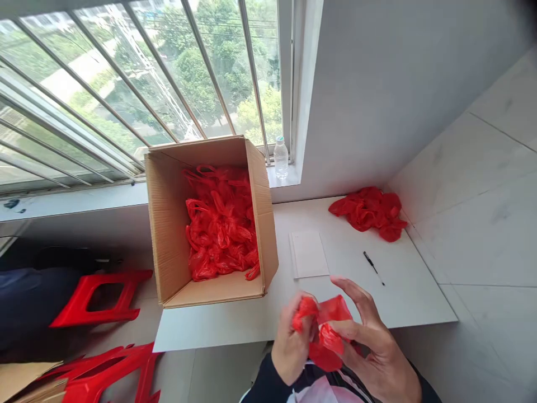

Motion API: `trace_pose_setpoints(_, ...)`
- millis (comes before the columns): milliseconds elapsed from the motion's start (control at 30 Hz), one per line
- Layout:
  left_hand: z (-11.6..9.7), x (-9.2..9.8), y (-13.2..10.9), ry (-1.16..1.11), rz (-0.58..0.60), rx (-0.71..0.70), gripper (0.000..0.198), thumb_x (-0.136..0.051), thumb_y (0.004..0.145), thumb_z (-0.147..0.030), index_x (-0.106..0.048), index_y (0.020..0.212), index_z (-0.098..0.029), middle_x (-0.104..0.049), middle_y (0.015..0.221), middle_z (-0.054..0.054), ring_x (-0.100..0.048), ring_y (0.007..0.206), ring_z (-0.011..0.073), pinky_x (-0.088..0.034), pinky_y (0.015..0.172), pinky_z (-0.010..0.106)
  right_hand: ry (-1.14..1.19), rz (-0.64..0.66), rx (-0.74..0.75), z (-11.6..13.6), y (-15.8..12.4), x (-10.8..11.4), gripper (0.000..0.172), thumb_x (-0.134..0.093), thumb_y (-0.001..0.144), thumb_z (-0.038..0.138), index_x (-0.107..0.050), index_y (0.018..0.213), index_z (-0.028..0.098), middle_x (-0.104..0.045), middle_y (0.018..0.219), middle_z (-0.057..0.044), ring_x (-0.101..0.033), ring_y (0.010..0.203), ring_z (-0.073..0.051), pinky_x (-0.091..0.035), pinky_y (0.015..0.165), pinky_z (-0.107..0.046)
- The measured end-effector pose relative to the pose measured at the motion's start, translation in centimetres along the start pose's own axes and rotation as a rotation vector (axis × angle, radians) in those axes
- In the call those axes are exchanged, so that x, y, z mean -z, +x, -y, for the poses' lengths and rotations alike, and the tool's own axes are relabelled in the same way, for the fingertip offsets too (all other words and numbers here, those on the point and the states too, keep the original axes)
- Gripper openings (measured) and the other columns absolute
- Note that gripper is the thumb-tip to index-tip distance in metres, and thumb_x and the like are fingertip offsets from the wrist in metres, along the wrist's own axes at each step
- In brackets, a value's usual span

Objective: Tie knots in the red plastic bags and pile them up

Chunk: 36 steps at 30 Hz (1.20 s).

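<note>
In front of my body I hold a thin red plastic bag (329, 357), crumpled and partly bunched. My left hand (289, 347) is closed around one bunched part of it. My right hand (375, 350) has the thumb against another gathered part, with the index finger raised and apart; its lower fingers are partly hidden behind the bag. To the left, an open cardboard box (168, 224) lies tilted on the table, containing many red plastic bags (222, 224) with knotted or gathered handles.
On the white table (213, 327) lie a white paper pad (309, 254), a black-and-clear pen (373, 267) and a heap of red cloth-like bags (371, 211). A clear bottle (281, 158) stands on the sill by the barred window. Red plastic stools (115, 366) stand at lower left, near a person's dark clothing (36, 302).
</note>
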<state>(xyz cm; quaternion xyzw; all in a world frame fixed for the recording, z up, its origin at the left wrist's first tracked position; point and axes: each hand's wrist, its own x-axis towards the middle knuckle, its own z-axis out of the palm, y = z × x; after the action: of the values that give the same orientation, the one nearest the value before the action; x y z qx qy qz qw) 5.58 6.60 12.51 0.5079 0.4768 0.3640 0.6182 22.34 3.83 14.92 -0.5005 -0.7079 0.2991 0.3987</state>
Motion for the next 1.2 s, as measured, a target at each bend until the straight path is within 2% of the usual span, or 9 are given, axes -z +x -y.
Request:
trace_pose_setpoints(167,0.0,-0.3,-0.8,0.149,0.077,0.012,0.027,-0.055,0.091,-0.038,-0.059,0.073,-0.018,-0.054,0.064,-0.002,-0.044,0.061,0.0133,-0.037,0.061,0.025,0.013,0.021,0.014,-1.2,0.1,-0.7,0.019,-0.06,0.095,0.028,-0.071,0.109,0.034,-0.07,0.104,-0.002,-0.066,0.106,-0.022,-0.049,0.108,-0.044)
trace_pose_setpoints(300,-0.3,0.4,-1.6,0.169,0.068,-0.032,0.033,-0.062,0.088,-0.043,-0.069,0.114,-0.022,-0.069,0.105,0.008,-0.06,0.095,0.0227,-0.047,0.087,0.031,0.024,-0.048,-0.194,-2.8,-0.8,-0.4,0.022,-0.059,0.096,0.032,-0.069,0.115,0.032,-0.066,0.119,-0.006,-0.066,0.109,-0.023,-0.061,0.087,-0.029)
trace_pose_setpoints(367,-0.4,0.7,-1.6,0.164,0.008,-0.05,0.033,-0.055,0.093,-0.045,-0.07,0.111,-0.022,-0.07,0.103,0.008,-0.061,0.096,0.0229,-0.048,0.088,0.032,0.032,-0.053,-0.234,-3.1,-1.1,-0.2,0.023,-0.057,0.096,0.032,-0.068,0.116,0.031,-0.063,0.125,-0.008,-0.066,0.107,-0.022,-0.061,0.082,-0.027)
trace_pose_setpoints(500,-0.2,0.6,-0.7,0.174,-0.202,-0.001,0.044,-0.033,0.102,-0.042,-0.069,0.095,-0.018,-0.066,0.08,0.006,-0.059,0.075,0.0194,-0.049,0.072,0.031,-0.015,-0.04,-0.099,-2.4,-0.8,-0.2,0.018,-0.06,0.094,0.03,-0.071,0.108,0.032,-0.06,0.127,-0.007,-0.061,0.115,-0.024,-0.059,0.09,-0.031)
trace_pose_setpoints(667,0.4,-1.4,-2.0,0.245,-0.232,-0.014,0.02,-0.059,0.09,-0.031,-0.073,0.103,-0.025,-0.074,0.094,0.006,-0.066,0.084,0.0228,-0.051,0.076,0.032,-0.06,-0.023,0.048,-1.3,0.5,-0.8,0.015,-0.061,0.093,0.03,-0.072,0.104,0.033,-0.05,0.142,-0.005,-0.052,0.129,-0.028,-0.052,0.103,-0.041)
trace_pose_setpoints(733,0.6,-2.1,-2.8,0.302,-0.24,-0.007,0.031,-0.065,0.082,-0.022,-0.073,0.111,-0.031,-0.076,0.101,0.004,-0.068,0.089,0.0239,-0.052,0.08,0.033,-0.06,-0.026,0.034,-1.4,0.8,-0.9,0.015,-0.061,0.093,0.029,-0.071,0.104,0.033,-0.051,0.142,-0.005,-0.052,0.128,-0.028,-0.053,0.102,-0.041)
trace_pose_setpoints(933,0.5,-0.2,-3.3,0.325,0.09,0.09,0.044,-0.068,0.069,-0.018,-0.072,0.111,-0.031,-0.075,0.099,0.002,-0.067,0.086,0.0229,-0.053,0.077,0.028,0.058,0.102,-0.09,-2.8,0.1,-1.2,0.017,-0.059,0.096,0.029,-0.069,0.109,0.032,-0.065,0.098,-0.004,-0.063,0.097,-0.02,-0.057,0.085,-0.029)
trace_pose_setpoints(1100,-0.1,0.7,-2.5,0.321,0.16,0.133,0.039,-0.075,0.07,-0.035,-0.073,0.107,-0.023,-0.071,0.088,0.002,-0.061,0.076,0.018,-0.048,0.068,0.023,0.192,0.183,-0.353,-3.2,-0.5,-1.1,0.02,-0.058,0.096,0.039,-0.071,0.108,0.03,-0.061,0.088,-0.003,-0.062,0.084,-0.019,-0.055,0.075,-0.026)
trace_pose_setpoints(1200,-0.2,0.0,-2.1,0.322,0.172,0.17,0.036,-0.067,0.081,-0.051,-0.075,0.09,-0.018,-0.066,0.073,0.0,-0.056,0.071,0.015,-0.045,0.064,0.021,0.274,0.256,-0.477,-2.8,-0.4,-0.7,0.026,-0.058,0.094,0.046,-0.069,0.11,0.03,-0.062,0.093,-0.002,-0.062,0.089,-0.02,-0.054,0.082,-0.026)
